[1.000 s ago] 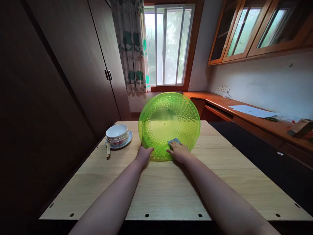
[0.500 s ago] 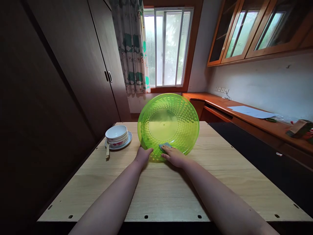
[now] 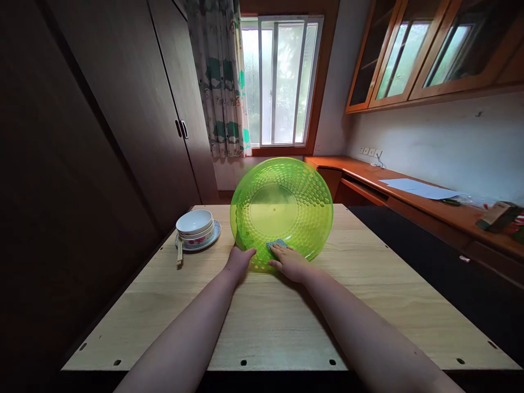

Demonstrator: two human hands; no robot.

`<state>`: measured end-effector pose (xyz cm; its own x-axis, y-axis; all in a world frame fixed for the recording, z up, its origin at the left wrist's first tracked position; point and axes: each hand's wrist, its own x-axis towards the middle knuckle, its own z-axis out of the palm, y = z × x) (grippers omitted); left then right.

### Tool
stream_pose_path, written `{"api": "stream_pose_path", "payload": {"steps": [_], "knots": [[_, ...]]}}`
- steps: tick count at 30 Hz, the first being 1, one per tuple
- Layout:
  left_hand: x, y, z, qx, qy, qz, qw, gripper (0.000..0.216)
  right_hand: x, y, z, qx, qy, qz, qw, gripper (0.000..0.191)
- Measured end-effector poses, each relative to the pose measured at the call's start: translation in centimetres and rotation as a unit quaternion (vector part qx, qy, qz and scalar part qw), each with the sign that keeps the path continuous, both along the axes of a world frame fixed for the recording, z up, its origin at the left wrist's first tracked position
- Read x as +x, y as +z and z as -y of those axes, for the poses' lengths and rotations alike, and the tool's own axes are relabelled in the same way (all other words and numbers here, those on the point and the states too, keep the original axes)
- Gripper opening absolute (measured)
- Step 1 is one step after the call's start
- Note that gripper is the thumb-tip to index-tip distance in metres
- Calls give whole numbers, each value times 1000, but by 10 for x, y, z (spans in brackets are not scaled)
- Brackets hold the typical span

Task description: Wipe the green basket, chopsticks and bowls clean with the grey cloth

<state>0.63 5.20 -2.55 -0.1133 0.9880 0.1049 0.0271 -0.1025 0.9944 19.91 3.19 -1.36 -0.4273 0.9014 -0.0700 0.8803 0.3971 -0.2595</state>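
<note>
A translucent green plastic basin [image 3: 273,204] is tipped up on its edge on the wooden table, its inside facing me. My left hand [image 3: 240,259] grips its lower left rim, thumb on the inner side and the other fingers hidden behind. Against the lower inner wall, my right hand [image 3: 289,263] presses a grey-blue cloth or scouring pad [image 3: 277,244] under its fingertips; its exact kind cannot be made out.
To the left, stacked white bowls [image 3: 195,222] sit on a plate [image 3: 215,233], with chopsticks [image 3: 179,252] leaning beside them. Bare tabletop [image 3: 282,327] lies before me. A desk [image 3: 347,164] with papers [image 3: 420,188] runs along the right wall; a dark wardrobe [image 3: 123,109] stands left.
The view has shifted very slightly. Both hands, the basin and the pad stay almost in the same place.
</note>
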Motion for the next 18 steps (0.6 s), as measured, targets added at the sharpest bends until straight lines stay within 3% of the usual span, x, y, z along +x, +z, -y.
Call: {"api": "stream_pose_path", "payload": {"steps": [4,8,12,18], "knots": [[-1,-3,-2,5,-14,4,1000,28,1,1,-1,-7,5,-8,1000,72],[-2,-5,-4,2,-16,-5,1000,29,10,-1,-10,2,-70,44,997,72],[-3,-5,-4,27,-32,15,999,46,17,-4,-16,6,-104,66,992,73],[-5,-14,-6,110,-116,6,987,88,14,-8,-17,0,-68,12,998,71]]}}
